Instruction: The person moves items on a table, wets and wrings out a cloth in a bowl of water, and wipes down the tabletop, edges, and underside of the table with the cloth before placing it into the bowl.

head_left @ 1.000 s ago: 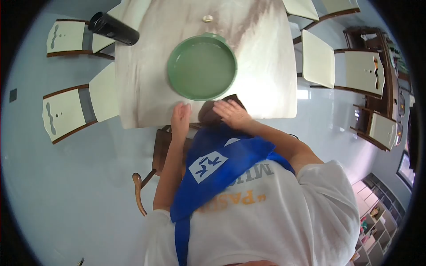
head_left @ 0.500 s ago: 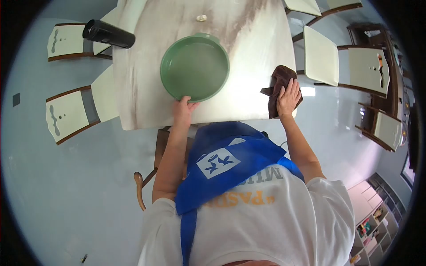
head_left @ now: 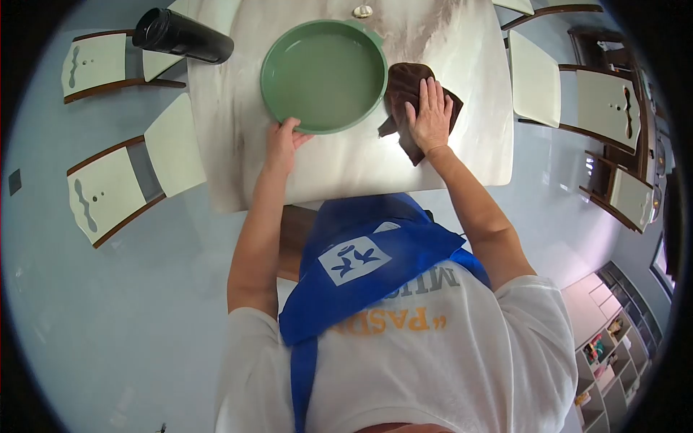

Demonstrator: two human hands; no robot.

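My left hand (head_left: 285, 141) is closed on the near rim of a round green basin (head_left: 325, 79), thumb over the edge and fingers at its outer side. The basin stands upright on the marbled table (head_left: 346, 169); it looks pale green inside, and I cannot tell whether it holds water. Just right of the basin, my right hand (head_left: 431, 119) lies flat with fingers stretched over a dark brown cloth (head_left: 409, 81), pressing it to the tabletop. A corner of the cloth sticks out toward the basin.
A black cylindrical bottle (head_left: 189, 37) lies or leans at the table's left edge. A small whitish object (head_left: 362, 11) sits beyond the basin. White chairs with brown frames, such as this chair (head_left: 534, 79), line both sides. Shelves (head_left: 603, 361) stand at lower right.
My right hand has slid the brown cloth left from the table's right edge to beside the basin. The view has shifted slightly; my left hand keeps its hold on the rim.
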